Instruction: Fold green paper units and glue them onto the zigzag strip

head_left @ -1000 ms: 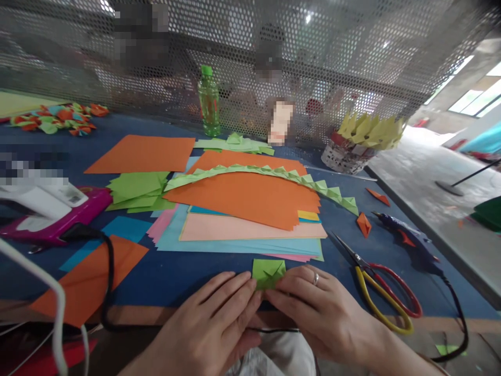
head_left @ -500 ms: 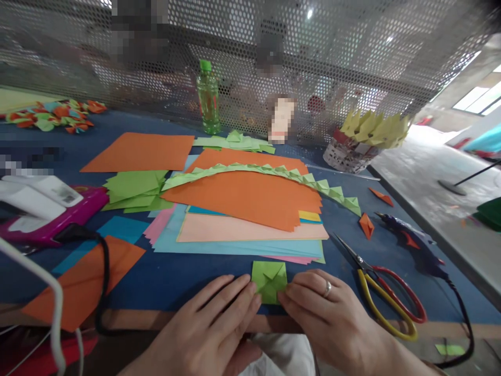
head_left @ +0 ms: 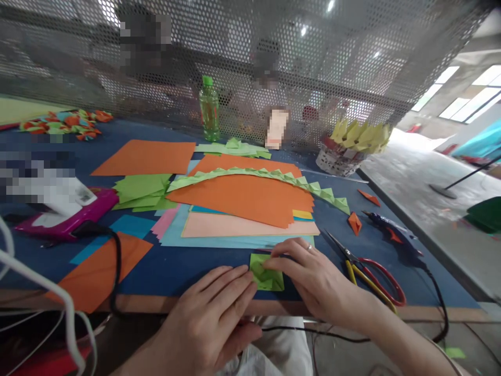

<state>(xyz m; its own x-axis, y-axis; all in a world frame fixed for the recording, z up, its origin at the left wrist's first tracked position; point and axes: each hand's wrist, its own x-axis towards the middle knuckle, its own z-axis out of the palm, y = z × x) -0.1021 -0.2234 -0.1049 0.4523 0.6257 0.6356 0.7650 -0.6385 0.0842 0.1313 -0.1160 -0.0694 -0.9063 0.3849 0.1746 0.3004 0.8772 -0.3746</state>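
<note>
A small folded green paper square (head_left: pixel 266 274) lies near the front edge of the blue table (head_left: pixel 188 271). My left hand (head_left: pixel 207 318) rests flat beside it, fingers stretched out, fingertips touching its left edge. My right hand (head_left: pixel 313 279), with a ring on one finger, reaches over the square from the right and its fingertips press on the square's top fold. Just behind lies a stack of coloured sheets (head_left: pixel 242 214) topped with orange paper, with a long chain of folded green pieces (head_left: pixel 258 175) across it.
Scissors (head_left: pixel 368 266) with red and yellow handles and a blue glue gun (head_left: pixel 395 232) lie right of my hands. A magenta device (head_left: pixel 66 209) with a black cable sits at left. Behind: green bottle (head_left: pixel 209 109), basket of yellow pieces (head_left: pixel 348 149), perforated metal screen (head_left: pixel 250 62).
My right hand has moved up and left over the green square, its fingers now on the top fold. My left hand stayed beside it. The view shifted slightly.
</note>
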